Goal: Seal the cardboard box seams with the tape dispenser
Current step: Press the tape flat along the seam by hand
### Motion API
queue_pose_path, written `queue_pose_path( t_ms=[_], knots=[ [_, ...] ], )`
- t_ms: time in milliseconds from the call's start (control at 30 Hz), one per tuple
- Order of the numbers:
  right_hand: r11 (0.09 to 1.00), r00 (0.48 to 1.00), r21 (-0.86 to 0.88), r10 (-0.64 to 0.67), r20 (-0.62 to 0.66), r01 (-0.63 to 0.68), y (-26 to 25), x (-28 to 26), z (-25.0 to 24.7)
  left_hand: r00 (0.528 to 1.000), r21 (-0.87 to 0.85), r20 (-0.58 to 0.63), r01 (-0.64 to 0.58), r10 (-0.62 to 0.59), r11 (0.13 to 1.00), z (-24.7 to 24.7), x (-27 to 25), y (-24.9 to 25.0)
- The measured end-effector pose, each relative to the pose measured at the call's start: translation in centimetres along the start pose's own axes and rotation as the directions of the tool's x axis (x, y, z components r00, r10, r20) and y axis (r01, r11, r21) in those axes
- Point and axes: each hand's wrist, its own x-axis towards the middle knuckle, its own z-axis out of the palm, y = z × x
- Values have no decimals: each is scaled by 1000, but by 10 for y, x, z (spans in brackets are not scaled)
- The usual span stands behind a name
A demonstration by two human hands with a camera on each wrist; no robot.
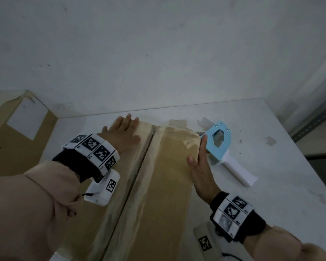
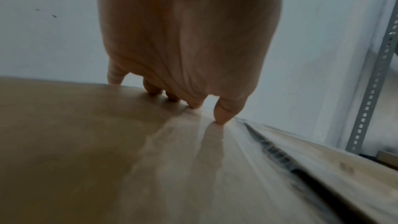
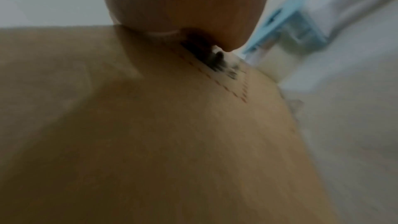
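A brown cardboard box (image 1: 167, 185) lies on the white table with its two top flaps folded down and a dark centre seam (image 1: 139, 166) running away from me. My left hand (image 1: 123, 132) lies flat on the left flap near the far edge, fingers straight, fingertips (image 2: 221, 117) touching the cardboard (image 2: 86, 142) beside the seam (image 2: 280, 156). My right hand (image 1: 200, 162) rests straight-fingered along the box's right edge. A blue and white tape dispenser (image 1: 224, 147) lies on the table just right of that hand, untouched; in the right wrist view it shows as a blur (image 3: 286, 26) beyond the box (image 3: 150, 125).
A second cardboard box (image 1: 17, 136) with a white label stands at the left against the wall. The white table (image 1: 280, 185) extends to the right, with a grey perforated metal shelf post (image 1: 312, 125) past its far right corner, also the post (image 2: 374, 81) in the left wrist view.
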Motion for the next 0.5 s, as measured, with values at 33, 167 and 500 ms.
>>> queue_pose_path(
  t_ms=[33, 167, 500],
  knots=[
    [999, 999, 33, 32, 34, -33, 7, -4, -4, 1000, -11, 6, -10, 10, 1000, 0, 1, -1],
    [983, 989, -156, 116, 88, -101, 3, -12, -25, 1000, -32, 16, -25, 26, 999, -1, -1, -4],
    [790, 976, -582, -96, 197, 195, -79, 42, -32, 963, 137, -89, -240, 253, 961, -31, -16, 16]
  ],
)
